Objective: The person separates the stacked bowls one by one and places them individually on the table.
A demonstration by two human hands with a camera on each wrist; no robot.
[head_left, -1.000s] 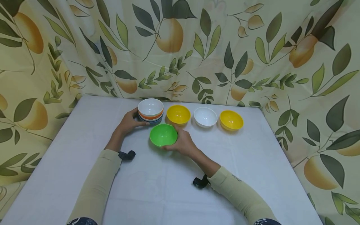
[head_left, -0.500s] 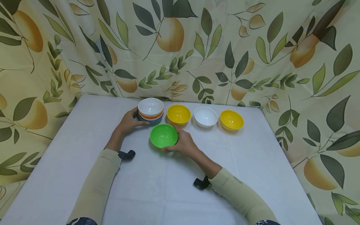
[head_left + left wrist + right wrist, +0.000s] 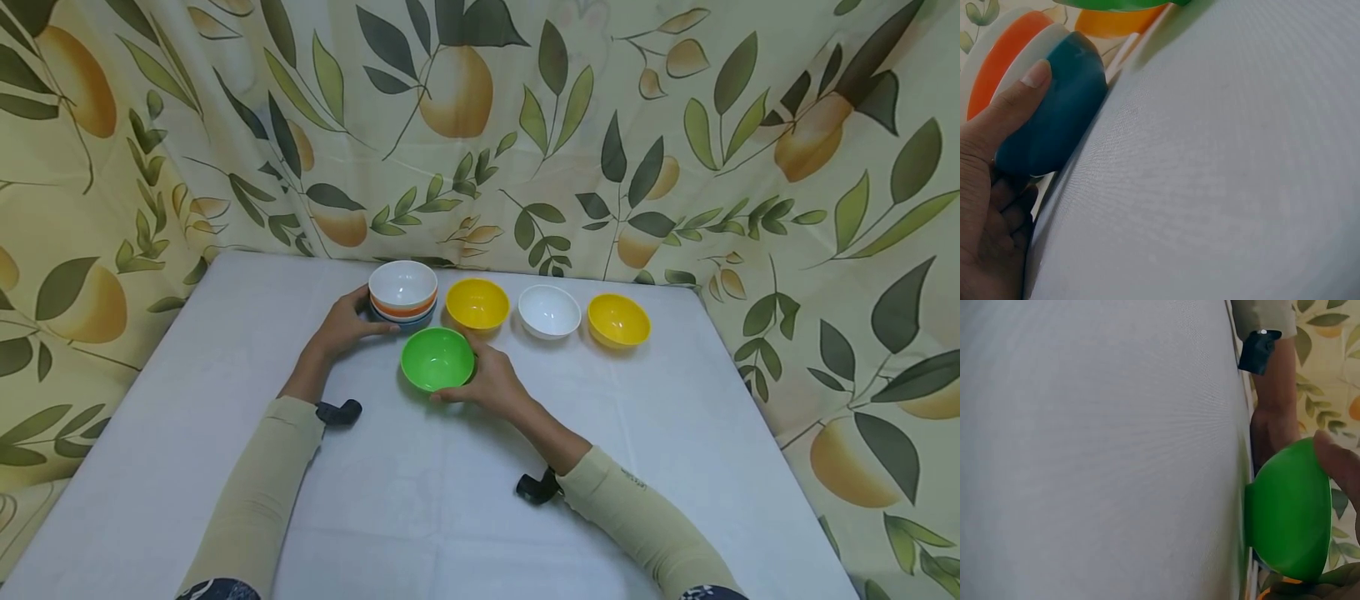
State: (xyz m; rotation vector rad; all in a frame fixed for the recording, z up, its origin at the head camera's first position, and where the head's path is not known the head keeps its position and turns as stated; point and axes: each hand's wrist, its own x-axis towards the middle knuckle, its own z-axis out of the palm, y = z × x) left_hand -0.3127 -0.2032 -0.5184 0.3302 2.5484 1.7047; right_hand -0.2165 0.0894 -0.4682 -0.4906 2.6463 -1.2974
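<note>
Here, just below the frame's centre in the head view, the right hand [image 3: 491, 379] is curling its fingers round the green bowl [image 3: 437, 359] on the counter [image 3: 450, 500], while the left hand [image 3: 343, 325] is clasping the stacked bowls [image 3: 402, 297], steadying them upright.

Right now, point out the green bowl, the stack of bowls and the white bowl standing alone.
green bowl [image 3: 437, 359], head view, inside bottom.
stack of bowls [image 3: 402, 286], head view, top bowl's inside.
white bowl [image 3: 549, 311], head view, inside bottom.

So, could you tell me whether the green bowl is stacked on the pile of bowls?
No, the green bowl sits on the table in front of the stack of bowls, held by the right hand.
</note>
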